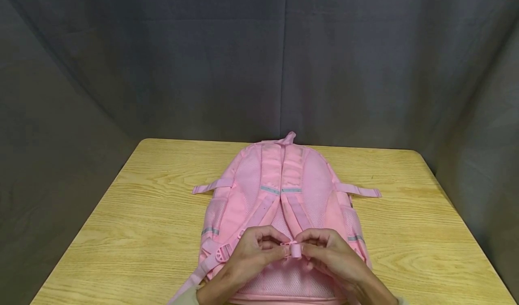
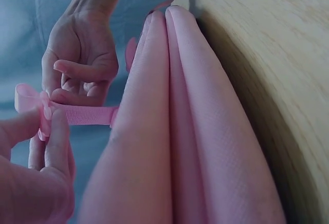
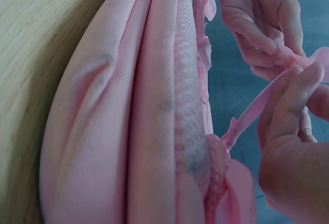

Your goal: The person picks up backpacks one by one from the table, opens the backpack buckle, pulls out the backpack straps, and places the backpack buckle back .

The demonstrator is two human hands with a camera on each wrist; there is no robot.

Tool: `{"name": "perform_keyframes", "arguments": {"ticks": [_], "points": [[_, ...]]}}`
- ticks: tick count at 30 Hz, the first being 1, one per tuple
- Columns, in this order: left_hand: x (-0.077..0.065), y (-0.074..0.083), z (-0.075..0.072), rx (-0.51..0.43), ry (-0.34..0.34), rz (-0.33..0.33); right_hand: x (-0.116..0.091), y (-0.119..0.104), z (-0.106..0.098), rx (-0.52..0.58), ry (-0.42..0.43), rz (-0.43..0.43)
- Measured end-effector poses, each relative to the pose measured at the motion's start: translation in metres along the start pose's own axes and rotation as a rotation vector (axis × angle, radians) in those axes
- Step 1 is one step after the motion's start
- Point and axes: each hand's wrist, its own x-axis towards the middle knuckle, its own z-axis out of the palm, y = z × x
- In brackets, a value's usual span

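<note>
A pink backpack (image 1: pixel 279 278) lies on its front, with its padded back panel and shoulder straps facing up. Over its lower half, both hands meet at a pink webbing strap (image 1: pixel 296 250) whose end hangs in a loop. My left hand (image 1: pixel 257 251) pinches a small pink buckle (image 1: pixel 285 243) on this strap between thumb and fingers. From the other side, my right hand (image 1: pixel 330 253) pinches the strap close by the buckle. In the left wrist view, the webbing (image 2: pixel 90 115) runs from the fingers to the backpack's edge. Fingers partly hide the buckle.
The backpack rests on a wood-grain table (image 1: pixel 134 233). Side straps (image 1: pixel 358 190) stick out left and right. Near my left wrist is another strap with a pink adjuster buckle (image 1: pixel 224 252). A dark curtain (image 1: pixel 202 70) hangs behind and beside the table.
</note>
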Motion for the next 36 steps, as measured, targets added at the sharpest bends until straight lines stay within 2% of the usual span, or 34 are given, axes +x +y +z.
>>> {"name": "perform_keyframes", "arguments": {"ticks": [12, 18, 26, 36], "points": [[-0.0019, 0.0043, 0.0048, 0.04, 0.06, -0.007, 0.0008, -0.0001, 0.0012, -0.054, 0.031, -0.007], [-0.0021, 0.0053, 0.0053, 0.045, 0.069, -0.014, 0.0008, 0.0007, 0.0012, -0.071, -0.006, -0.055], [-0.0029, 0.0065, 0.0049, 0.008, 0.047, -0.013, -0.0007, -0.0038, 0.003, -0.128, 0.039, -0.023], [-0.0039, 0.0034, 0.0039, 0.004, -0.009, -0.002, -0.0008, -0.0057, 0.001, -0.105, 0.027, 0.044]]}}
